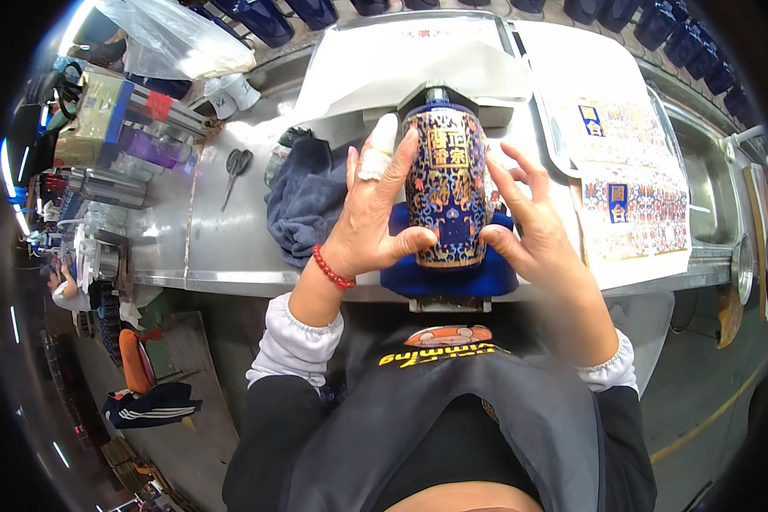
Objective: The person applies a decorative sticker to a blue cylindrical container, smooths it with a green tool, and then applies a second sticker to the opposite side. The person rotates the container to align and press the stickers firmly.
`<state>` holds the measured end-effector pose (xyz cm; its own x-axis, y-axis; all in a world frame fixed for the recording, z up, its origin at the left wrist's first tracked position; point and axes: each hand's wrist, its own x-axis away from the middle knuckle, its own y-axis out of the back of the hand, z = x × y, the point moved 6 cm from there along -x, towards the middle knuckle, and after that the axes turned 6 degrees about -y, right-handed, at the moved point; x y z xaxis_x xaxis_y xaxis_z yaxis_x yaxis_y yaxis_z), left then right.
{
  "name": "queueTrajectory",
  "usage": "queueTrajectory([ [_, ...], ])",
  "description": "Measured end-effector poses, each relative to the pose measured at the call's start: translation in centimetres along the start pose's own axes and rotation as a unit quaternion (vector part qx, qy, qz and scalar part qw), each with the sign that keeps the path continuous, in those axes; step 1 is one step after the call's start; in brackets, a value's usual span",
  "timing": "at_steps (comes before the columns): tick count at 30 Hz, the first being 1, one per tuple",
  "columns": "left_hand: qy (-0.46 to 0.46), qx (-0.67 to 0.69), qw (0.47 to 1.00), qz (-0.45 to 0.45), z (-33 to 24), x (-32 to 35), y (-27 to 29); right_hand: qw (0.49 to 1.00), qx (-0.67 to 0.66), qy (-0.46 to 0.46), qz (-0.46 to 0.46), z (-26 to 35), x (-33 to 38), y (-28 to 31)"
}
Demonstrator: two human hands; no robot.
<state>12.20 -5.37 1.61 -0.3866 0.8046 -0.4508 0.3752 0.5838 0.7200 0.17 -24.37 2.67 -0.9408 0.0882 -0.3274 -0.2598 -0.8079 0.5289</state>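
Fingers [401, 162] of both hands, left hand [371, 209] + right hand [533, 226], clasp the blue patterned bottle [448, 192] lying btwn them on blue pad [452, 277]. Imo press decal flat, even pressure, no sliding.

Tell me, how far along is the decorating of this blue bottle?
The patterned decal already covers the front of the blue bottle, which lies on a blue pad. Both hands, left hand and right hand, press on its sides now. More printed decal sheets lie unused to the right, and plain blue bottles wait along the bench's far edge.
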Motion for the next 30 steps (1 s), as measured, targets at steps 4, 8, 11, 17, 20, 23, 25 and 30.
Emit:
queueTrajectory([
  [4,0.013,-0.008,0.999,0.038,0.1,-0.4,-0.2,0.994,-0.054,-0.036,0.091,-2.1,-1.5,-1.5],
  [8,0.019,-0.009,0.999,0.048,0.2,-0.2,-0.4,0.992,-0.062,-0.018,0.106,-3.0,-1.4,-2.0],
  [11,0.020,-0.009,0.998,0.050,0.3,-0.1,-0.5,0.997,-0.042,0.006,0.072,-2.8,-1.3,-1.8],
  [17,0.010,-0.014,0.999,0.045,0.1,-0.2,-0.4,0.994,-0.066,-0.005,0.083,-2.6,-1.6,-1.6],
  [20,0.012,0.016,0.999,0.037,0.2,-0.4,-0.2,0.995,-0.060,-0.012,0.079,-2.9,-2.1,-1.4],
  [23,0.007,0.001,0.999,0.043,0.5,-0.5,0.0,0.996,-0.023,-0.011,0.087,-3.3,-2.5,-1.4],
  [25,-0.004,-0.022,0.999,0.045,0.6,-0.4,-0.1,0.994,-0.035,-0.020,0.105,-3.8,-2.6,-1.6],
  [30,-0.007,0.003,0.999,0.037,1.1,-0.2,-0.4,0.988,-0.099,-0.016,0.115,-4.6,-2.5,-2.0],
])
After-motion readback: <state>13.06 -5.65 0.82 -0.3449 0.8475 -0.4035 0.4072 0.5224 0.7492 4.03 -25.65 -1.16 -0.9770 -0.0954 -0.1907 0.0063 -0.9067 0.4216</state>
